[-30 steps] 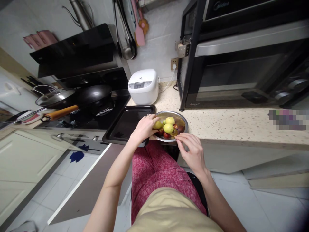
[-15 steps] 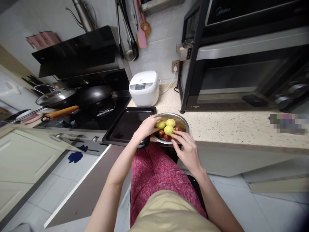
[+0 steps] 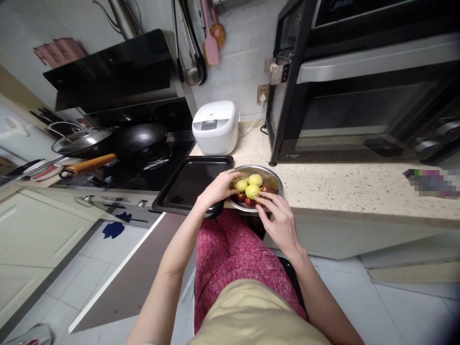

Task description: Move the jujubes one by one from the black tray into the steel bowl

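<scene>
A round metal bowl [image 3: 276, 179] holds three yellow-green round fruits and several smaller dark red ones. My left hand [image 3: 220, 188] reaches over the bowl's left rim, its thumb and fingers around the left yellow-green fruit [image 3: 241, 185]. At the right side, my right hand [image 3: 278, 215] has its fingers apart, with fingertips against or very near the front yellow-green fruit [image 3: 252, 192]. Behind these lies the third yellow-green fruit [image 3: 255, 180]. A red fruit [image 3: 249, 202] shows near the front rim; others are partly hidden by the hands and fruits.
A black baking tray [image 3: 187, 207] lies left of the bowl, its corner at the counter edge. Behind stands a white rice cooker [image 3: 215, 134]. On the left stove sits a wok [image 3: 138, 136] with a wooden handle. An oven [image 3: 345, 120] stands at right. A cabinet door [image 3: 122, 273] hangs open below.
The view has shifted slightly, so the surroundings appear a little higher. Both hands keep nearly the same place at the bowl, and the fruits look almost unmoved.
</scene>
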